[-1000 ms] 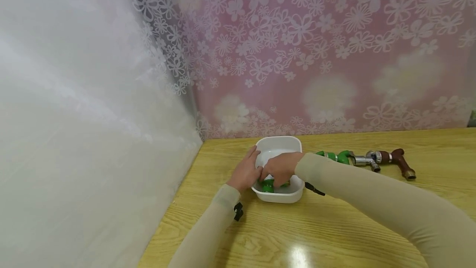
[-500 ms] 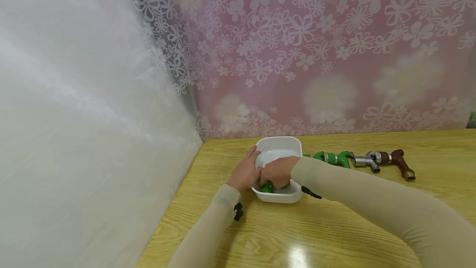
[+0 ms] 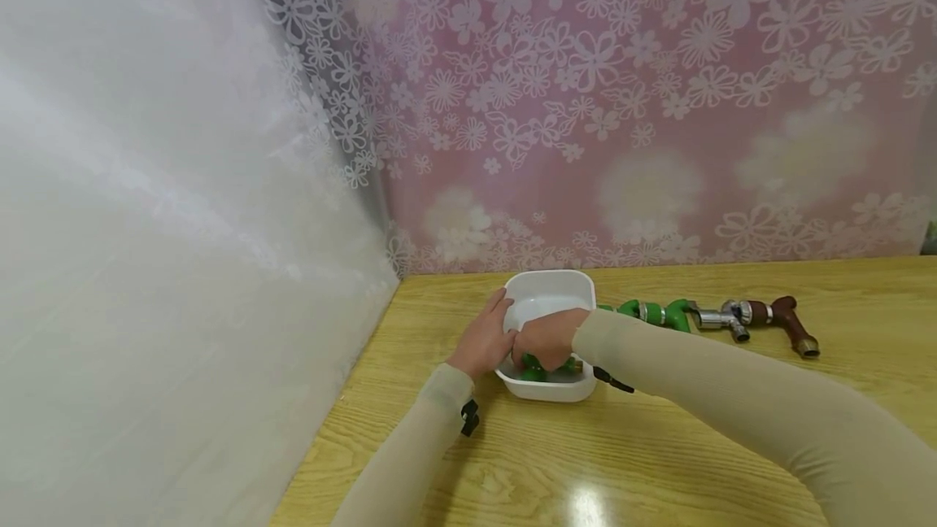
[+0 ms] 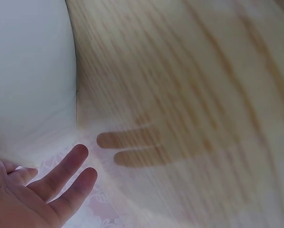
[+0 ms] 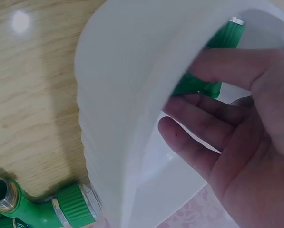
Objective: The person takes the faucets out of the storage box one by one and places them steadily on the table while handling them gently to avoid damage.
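Observation:
A white plastic basin (image 3: pixel 545 391) stands on the wooden table. My left hand (image 3: pixel 481 340) grips its left rim, the thumb over the edge; in the left wrist view two fingers stretch out free beside the basin's wall. My right hand (image 3: pixel 549 338) reaches inside the near half. It holds a green angle valve (image 5: pixel 191 85) between thumb and fingers, as the right wrist view shows. Part of the green valve, with a brass threaded end, appears below that hand in the head view; the rest is hidden by my fingers.
Right of the basin, a row lies on the table (image 3: pixel 644 446): another green angle valve (image 3: pixel 673 314), a chrome valve (image 3: pixel 721 318) and a dark red one (image 3: pixel 786 324). A pink flowered curtain (image 3: pixel 644 104) hangs behind, a white sheet (image 3: pixel 183 267) at left.
My right hand has shifted slightly left within the basin. The green valve has turned a little, showing its brass end beside the hand. My left hand stays on the rim.

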Demonstrator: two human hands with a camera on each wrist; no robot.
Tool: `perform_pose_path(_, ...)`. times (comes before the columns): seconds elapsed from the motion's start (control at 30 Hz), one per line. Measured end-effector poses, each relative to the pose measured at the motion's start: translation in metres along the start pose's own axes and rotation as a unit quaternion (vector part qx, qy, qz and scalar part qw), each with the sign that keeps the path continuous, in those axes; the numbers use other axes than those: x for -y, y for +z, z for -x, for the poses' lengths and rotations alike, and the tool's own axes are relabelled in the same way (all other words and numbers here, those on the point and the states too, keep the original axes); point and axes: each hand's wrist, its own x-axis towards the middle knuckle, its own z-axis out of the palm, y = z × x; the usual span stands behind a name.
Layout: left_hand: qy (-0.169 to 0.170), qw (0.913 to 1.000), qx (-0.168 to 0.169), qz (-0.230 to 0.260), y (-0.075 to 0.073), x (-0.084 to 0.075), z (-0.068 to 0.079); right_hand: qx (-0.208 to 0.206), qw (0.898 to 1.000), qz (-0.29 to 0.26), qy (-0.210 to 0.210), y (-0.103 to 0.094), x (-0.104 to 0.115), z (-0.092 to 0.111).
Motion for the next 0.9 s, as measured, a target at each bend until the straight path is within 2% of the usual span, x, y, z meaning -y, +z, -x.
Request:
perform_pose_path(0.43, 0.002, 1.0, 0.004, -0.002, 0.002, -0.002, 0.002, -0.039, 0.999, 0.0, 0.01, 0.007, -0.009, 0.009)
perform_pose_path(0.7, 0.01, 0.9999, -0.005, -0.008, -0.001, -0.002, 0.003, -0.048, 0.999, -0.02, 0.006, -0.01, -0.012, 0.023)
perform_pose_path(0.9, 0.002, 1.0, 0.005, -0.007, -0.003, -0.004, 0.005, -0.076, 0.997, -0.012, -0.011, -0.021, -0.015, 0.032)
